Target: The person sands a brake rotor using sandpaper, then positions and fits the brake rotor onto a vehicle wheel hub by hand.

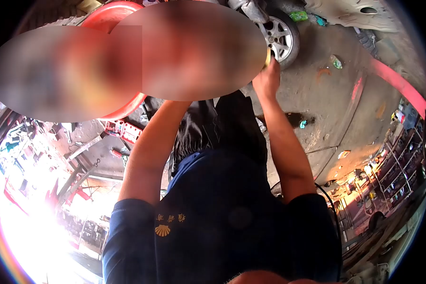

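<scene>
My left forearm (pixel 152 142) reaches up and forward, and a large blurred patch hides my left hand. I cannot see its fingers or anything they touch. My right hand (pixel 268 79) is closed, at the right edge of the same patch. A thin yellow edge (pixel 268 57) shows at its fingers; the rest of that thing is hidden. Just beyond my right hand lies a silver-spoked wheel (pixel 278 40) with a dark tire. A large red round rim (pixel 110 13) shows around the blurred area on the left.
A red case (pixel 123 130) with tools lies on the floor to the left, near metal stands (pixel 83 182). Bits of litter (pixel 336 61) and a dark wet stain (pixel 293 119) mark the floor at right. Loaded shelves (pixel 393 175) stand at far right. Glare washes out the lower left.
</scene>
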The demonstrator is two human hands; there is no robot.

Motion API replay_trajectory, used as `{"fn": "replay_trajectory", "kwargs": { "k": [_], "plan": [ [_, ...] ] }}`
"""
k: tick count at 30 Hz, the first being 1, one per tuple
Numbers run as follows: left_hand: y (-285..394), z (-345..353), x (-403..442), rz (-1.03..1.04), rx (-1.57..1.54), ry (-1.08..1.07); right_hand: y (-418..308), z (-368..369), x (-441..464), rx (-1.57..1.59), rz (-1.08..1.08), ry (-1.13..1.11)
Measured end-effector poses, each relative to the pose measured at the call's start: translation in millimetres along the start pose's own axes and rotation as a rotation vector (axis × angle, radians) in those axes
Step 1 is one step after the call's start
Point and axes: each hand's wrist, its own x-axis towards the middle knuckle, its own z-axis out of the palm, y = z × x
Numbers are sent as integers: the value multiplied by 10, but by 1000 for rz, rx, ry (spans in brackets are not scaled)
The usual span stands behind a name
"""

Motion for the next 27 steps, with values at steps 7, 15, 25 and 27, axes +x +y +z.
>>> {"fn": "replay_trajectory", "kwargs": {
  "k": [7,15,25,27],
  "plan": [
    [-110,334,41,72,-394,-57,-567,-42,603,90,145,-181],
    [-135,219,-45,155,-68,162,-625,-20,530,-302,-735,190],
    [-189,287,33,211,214,383,189,-237,-108,-364,-961,-266],
    [-189,153,-12,183,-14,204,103,-352,-198,-581,-851,-364]
  ]
}}
